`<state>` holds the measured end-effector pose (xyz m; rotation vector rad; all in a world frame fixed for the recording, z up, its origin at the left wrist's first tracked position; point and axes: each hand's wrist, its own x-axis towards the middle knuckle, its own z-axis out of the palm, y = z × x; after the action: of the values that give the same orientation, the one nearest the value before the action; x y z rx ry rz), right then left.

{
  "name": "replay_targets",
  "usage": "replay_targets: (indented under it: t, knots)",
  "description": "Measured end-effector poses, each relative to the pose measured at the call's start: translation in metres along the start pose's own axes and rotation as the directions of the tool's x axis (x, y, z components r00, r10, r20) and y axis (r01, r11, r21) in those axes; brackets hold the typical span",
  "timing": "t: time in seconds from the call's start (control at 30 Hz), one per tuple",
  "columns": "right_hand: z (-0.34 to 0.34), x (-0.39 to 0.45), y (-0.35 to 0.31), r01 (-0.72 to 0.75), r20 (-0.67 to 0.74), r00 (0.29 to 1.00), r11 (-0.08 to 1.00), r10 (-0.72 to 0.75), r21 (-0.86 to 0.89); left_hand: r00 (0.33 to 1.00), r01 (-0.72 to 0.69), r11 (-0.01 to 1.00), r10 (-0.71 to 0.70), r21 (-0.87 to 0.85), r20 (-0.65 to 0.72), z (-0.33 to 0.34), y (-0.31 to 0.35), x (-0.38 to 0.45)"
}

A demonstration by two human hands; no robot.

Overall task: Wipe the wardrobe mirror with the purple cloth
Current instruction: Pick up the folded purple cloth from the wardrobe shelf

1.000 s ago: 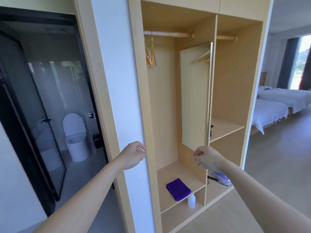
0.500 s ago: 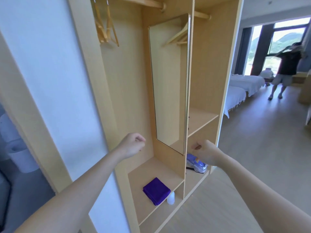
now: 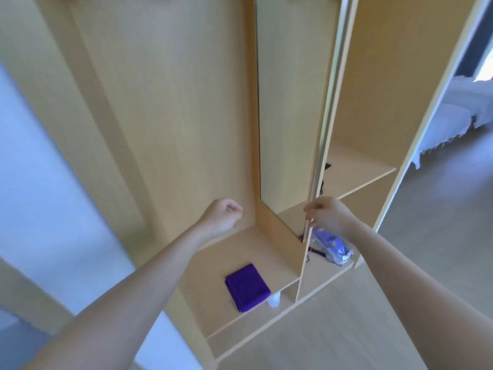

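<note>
The tall mirror (image 3: 289, 108) is fixed to the wardrobe's middle divider and reflects light wood. A folded purple cloth (image 3: 246, 287) lies on the low left shelf (image 3: 213, 265), near its front edge. My left hand (image 3: 222, 216) hovers above that shelf, curled into a loose fist with nothing in it. My right hand (image 3: 329, 216) is at the divider's front edge just below the mirror, fingers curled; whether it touches the edge is unclear.
A small white bottle (image 3: 274, 300) stands under the shelf below the cloth. A blue-white plastic packet (image 3: 332, 247) and a dark cord lie in the lower right compartment. White wall panel at left, a bed (image 3: 450, 121) and open wood floor at right.
The view has moved closer to the wardrobe and tilted down. Both hands stay curled and have come nearer the mirror's bottom. The person seen by the window is out of frame.
</note>
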<state>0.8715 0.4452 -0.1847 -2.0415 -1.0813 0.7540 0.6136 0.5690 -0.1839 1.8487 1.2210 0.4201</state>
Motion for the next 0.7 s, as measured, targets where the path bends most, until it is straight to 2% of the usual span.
replay_targets:
  t: [0.07, 0.17, 0.3, 0.4, 0.5, 0.7]
  knots:
    - [0.015, 0.025, 0.003, 0.02, 0.072, 0.997, 0.999, -0.022, 0.028, 0.999, 0.043, 0.999, -0.043, 0.003, -0.002, 0.008, -0.014, 0.016]
    - [0.049, 0.057, 0.021, -0.019, 0.174, 0.985, 1.0, 0.02, -0.008, 0.988, 0.155, 0.988, -0.155, -0.015, -0.004, 0.028, -0.046, 0.038]
    - [0.099, 0.085, 0.066, -0.168, 0.284, 0.941, 0.983, 0.183, -0.075, 0.946, 0.323, 0.944, -0.32, -0.064, 0.052, 0.064, -0.095, 0.069]
    - [0.129, 0.109, 0.091, -0.198, 0.388, 0.886, 0.964, 0.254, -0.178, 0.917, 0.394, 0.917, -0.388, -0.065, 0.096, 0.078, -0.124, 0.107]
    - [0.147, 0.14, 0.101, -0.257, 0.412, 0.849, 0.94, 0.33, -0.223, 0.901, 0.431, 0.899, -0.425, -0.075, 0.083, 0.075, -0.144, 0.145]
    - [0.188, 0.214, 0.107, -0.231, 0.478, 0.805, 0.928, 0.352, -0.293, 0.835, 0.546, 0.837, -0.541, -0.03, 0.105, 0.076, -0.203, 0.192]
